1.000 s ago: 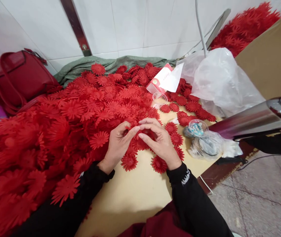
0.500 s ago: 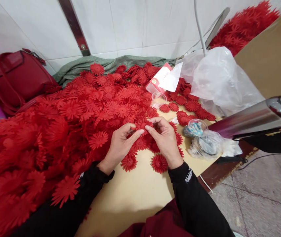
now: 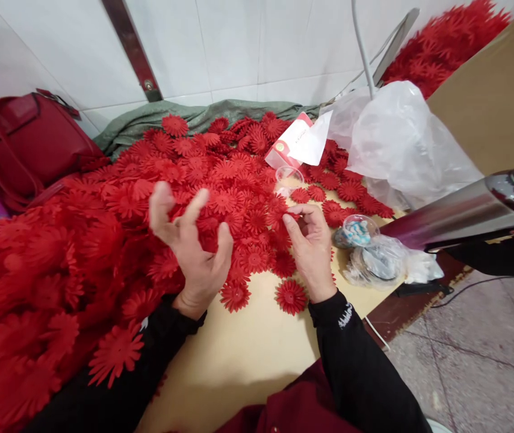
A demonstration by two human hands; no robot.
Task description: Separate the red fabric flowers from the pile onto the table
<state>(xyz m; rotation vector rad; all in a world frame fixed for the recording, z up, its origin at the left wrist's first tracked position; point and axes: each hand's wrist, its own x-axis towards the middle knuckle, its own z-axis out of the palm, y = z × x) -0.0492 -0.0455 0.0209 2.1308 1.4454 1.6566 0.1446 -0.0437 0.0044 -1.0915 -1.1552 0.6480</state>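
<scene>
fingers of the left hand [image 3: 189, 246] spread wide, empty, above the heap of red daisy-shaped flowers [image 3: 117, 198]. right hand [image 3: 312, 249] pinches one small red flower [image 3: 294, 214] just right of it, over the tan bench [image 3: 248, 355].

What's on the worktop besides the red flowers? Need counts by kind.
red handbag: 1
green cloth: 1
pink-and-white carton: 1
plastic bags: 2
small clear cups: 2
Total: 7 that can be made out
</scene>
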